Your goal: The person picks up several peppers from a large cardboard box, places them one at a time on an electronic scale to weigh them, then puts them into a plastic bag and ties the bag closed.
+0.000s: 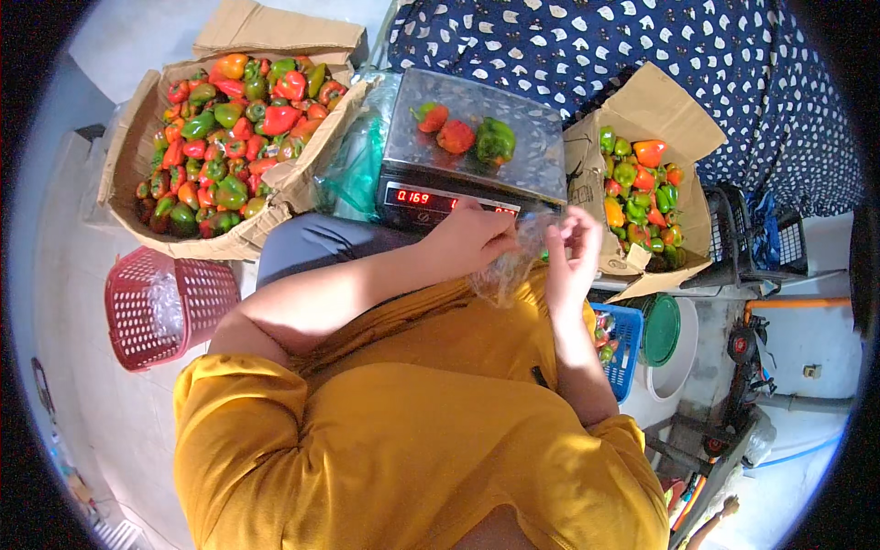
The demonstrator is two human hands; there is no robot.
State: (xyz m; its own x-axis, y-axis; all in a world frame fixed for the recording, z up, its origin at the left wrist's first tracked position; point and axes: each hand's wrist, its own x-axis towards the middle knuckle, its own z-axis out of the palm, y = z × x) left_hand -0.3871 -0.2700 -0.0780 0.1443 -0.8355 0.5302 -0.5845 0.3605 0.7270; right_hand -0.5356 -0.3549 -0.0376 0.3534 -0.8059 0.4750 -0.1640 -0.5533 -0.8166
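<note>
A crumpled clear plastic bag (505,275) hangs between my two hands, in front of my mustard shirt. My left hand (467,237) pinches one side of it, partly covering the lit red display of a digital scale (419,214). At the bag's other side, the fingers of my right hand (576,251) are curled on the plastic. Three bell peppers lie on the scale's metal platform (440,89): a red one with a green tip (431,117), a wrinkled red one (455,137) and a mostly green one (496,141).
Left of the scale, a large cardboard box (127,148) brims with mixed peppers, above a red plastic basket (213,292). Green plastic bags (354,165) lie between. A smaller pepper-filled box (584,151) stands right, near a blue basket (627,344) and a green lid (661,330). Patterned cloth (619,34) hangs behind.
</note>
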